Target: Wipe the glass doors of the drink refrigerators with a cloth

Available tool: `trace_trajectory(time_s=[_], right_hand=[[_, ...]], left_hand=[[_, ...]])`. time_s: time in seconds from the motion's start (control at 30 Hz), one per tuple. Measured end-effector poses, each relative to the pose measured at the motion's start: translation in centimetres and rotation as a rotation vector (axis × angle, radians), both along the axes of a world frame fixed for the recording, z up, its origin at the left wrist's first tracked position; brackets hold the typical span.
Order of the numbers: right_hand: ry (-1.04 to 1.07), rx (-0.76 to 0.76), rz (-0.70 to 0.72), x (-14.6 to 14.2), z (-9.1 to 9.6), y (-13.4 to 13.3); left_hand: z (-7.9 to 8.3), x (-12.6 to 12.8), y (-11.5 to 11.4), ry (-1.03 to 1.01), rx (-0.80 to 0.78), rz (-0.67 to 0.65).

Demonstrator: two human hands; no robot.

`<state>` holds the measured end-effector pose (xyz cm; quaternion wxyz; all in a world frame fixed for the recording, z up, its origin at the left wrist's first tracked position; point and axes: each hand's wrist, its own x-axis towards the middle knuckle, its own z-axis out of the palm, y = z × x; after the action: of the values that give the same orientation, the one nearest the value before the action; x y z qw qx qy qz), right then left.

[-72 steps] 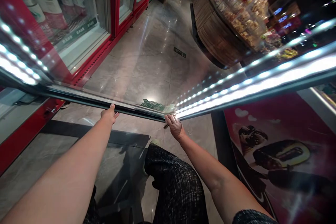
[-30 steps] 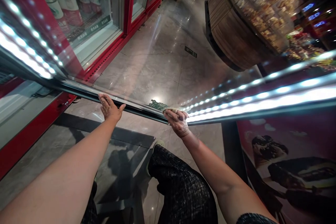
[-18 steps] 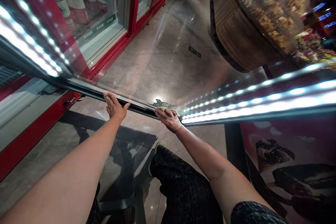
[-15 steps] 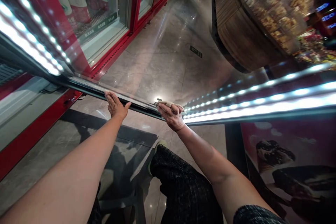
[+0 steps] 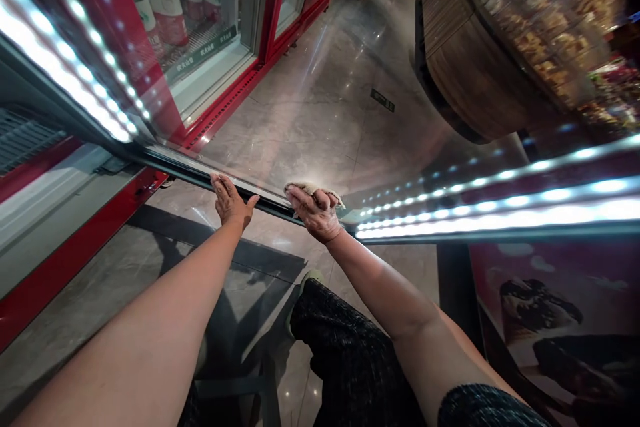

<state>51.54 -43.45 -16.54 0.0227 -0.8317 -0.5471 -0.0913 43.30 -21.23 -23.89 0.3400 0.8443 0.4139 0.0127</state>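
Observation:
A glass fridge door (image 5: 280, 140) with rows of bright lights along two sides stands swung out before me. My left hand (image 5: 231, 201) lies on the door's dark bottom frame (image 5: 180, 170), fingers stretched and thumb apart, holding nothing. To its right, my right hand (image 5: 317, 212) presses a beige cloth (image 5: 315, 188) against the lower part of the glass, near the corner by the lit edge. Its fingers are bent over the cloth, which bunches out past the fingertips.
A red fridge (image 5: 220, 117) with pink-labelled bottles (image 5: 165, 10) stands beyond the glass at the left. A wooden display stand (image 5: 465, 60) heaped with packaged snacks is at the right. Below are my shoe (image 5: 313, 275) and a dark stool (image 5: 235, 385).
My right hand has slid the cloth a little left along the glass, closer to my left hand. My left hand keeps its place on the frame; the view has shifted slightly.

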Motion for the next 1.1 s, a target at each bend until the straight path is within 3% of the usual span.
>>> trace_trajectory(time_s=[0.23,0.47,0.63,0.7,0.93,1.1], right_hand=[[0.007,-0.233,0.209,-0.3,-2.1,1.5],[-0.079,-0.044,0.159,-0.2,-0.1,4.1],[0.005,-0.188,0.231,-0.9,-2.8,5.6],[0.027,-0.227,0.235,-1.2,-3.3,6.3],[0.029,-0.121,0.191,-0.9,-0.1,10.3],[0.078,-0.203,0.221,-1.6,-1.0,11.7]], left_hand=[[-0.6,-0.4,0.2,-0.070,0.002,-0.010],[-0.5,-0.7,-0.1,-0.070,0.032,-0.004],[-0.5,-1.0,0.3,0.009,0.007,0.139],[-0.5,-1.2,0.5,0.015,0.002,0.135],[-0.3,-1.8,1.1,-0.007,0.027,0.104],[0.2,-1.7,1.3,0.054,-0.008,0.092]])
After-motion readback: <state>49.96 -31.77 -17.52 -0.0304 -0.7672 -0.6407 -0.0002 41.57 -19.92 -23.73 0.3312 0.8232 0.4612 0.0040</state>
